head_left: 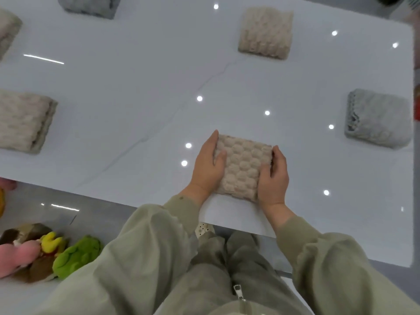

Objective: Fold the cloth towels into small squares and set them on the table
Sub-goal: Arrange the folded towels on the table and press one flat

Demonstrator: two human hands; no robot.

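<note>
A beige bubble-textured towel (243, 165), folded into a small square, lies on the glossy white table (141, 105) near its front edge. My left hand (208, 165) holds its left side, thumb on top and fingers along the edge. Its right side is gripped the same way by my right hand (273, 176). Other folded towels sit around the table: a beige one (264, 32) at the back right, a grey one (379, 118) at the right, a beige one (23, 122) at the left.
A grey folded towel (89, 5) and another beige one (6, 30) lie at the back left. Plush toys, a green one (76, 254), a yellow one and a pink one (16, 255), lie on the floor at lower left.
</note>
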